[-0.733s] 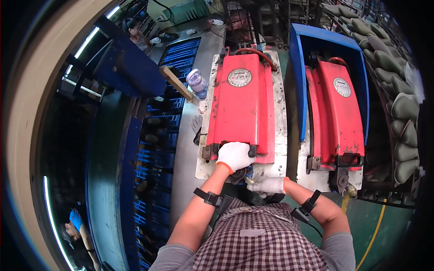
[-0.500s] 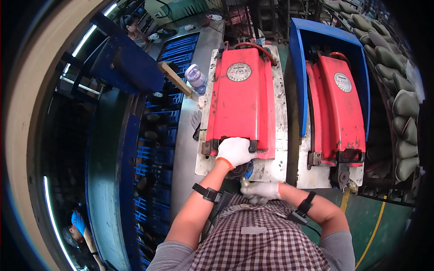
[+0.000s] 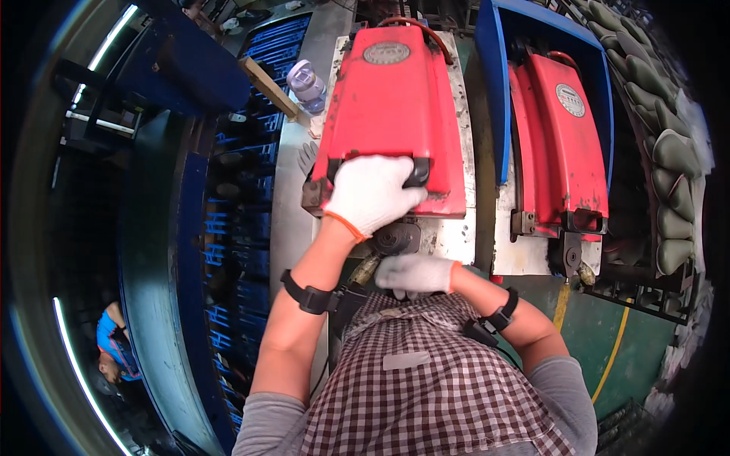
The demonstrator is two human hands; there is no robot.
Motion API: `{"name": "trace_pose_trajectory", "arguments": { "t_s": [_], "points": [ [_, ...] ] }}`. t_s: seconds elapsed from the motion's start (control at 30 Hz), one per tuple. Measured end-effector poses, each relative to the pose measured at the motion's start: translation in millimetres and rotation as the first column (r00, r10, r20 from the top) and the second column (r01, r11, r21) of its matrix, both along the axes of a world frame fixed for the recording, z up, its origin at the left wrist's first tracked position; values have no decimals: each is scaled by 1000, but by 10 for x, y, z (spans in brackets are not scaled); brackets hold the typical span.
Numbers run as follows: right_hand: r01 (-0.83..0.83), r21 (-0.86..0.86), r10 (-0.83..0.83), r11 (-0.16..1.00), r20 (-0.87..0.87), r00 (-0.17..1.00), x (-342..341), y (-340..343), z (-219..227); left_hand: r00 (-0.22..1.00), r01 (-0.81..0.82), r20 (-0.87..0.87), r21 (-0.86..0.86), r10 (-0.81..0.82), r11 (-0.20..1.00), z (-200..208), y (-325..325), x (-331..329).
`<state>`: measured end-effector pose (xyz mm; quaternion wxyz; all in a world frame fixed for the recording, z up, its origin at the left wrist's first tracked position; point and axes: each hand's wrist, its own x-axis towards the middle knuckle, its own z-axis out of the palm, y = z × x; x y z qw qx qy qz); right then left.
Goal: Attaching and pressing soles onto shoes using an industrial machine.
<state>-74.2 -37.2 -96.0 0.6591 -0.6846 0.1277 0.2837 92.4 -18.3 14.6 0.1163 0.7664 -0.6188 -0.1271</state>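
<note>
My left hand [image 3: 372,194], in a white knit glove with an orange cuff, is closed round the black handle [image 3: 417,173] at the near end of a red machine cover [image 3: 388,114]. Under that wrist a dark round fitting [image 3: 392,239] juts from the machine's front, with a worn yellowish lever knob [image 3: 366,269] slanting down to the left. My right hand [image 3: 417,274], gloved alike, hovers just right of this knob, close to my checked apron [image 3: 426,380]. Its fingers point left, loosely apart with nothing visible in them; their undersides are partly hidden.
A second red machine [image 3: 566,144] stands to the right inside a blue hood [image 3: 502,99]. Beyond it are racks of grey-green moulded shapes [image 3: 675,156]. On the left are a metal bench with a plastic bottle [image 3: 307,86], a long blue conveyor [image 3: 163,296] and another person [image 3: 115,342].
The view has tilted, so the machines sit higher in the picture. My right hand has come off the lever knob, which now slants left. My left hand stays on the handle.
</note>
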Motion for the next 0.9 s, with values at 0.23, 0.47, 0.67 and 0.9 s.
{"name": "trace_pose_trajectory", "arguments": {
  "t_s": [0.23, 0.47, 0.67, 0.9],
  "points": [
    [688, -540, -401, 485, 562, 723, 473, -507, -127, 959, 253, 272, -675, -86, 693, 887, -296, 380],
    [523, -852, -361, -22, 495, 790, 1443, -611, -356, 865, 427, 492, -825, 98, 372, 1050, -534, 656],
    [931, -2, -713, 366, 643, 281, 704, -1134, -563, 984, 41, -34, -914, -177, 403, 306, 343, 602],
    [531, 847, -958, 24, -132, 253, -558, -390, -299, 182, -680, -982, -155, -39, 716, -1062, 974, 505]
  ]
}}
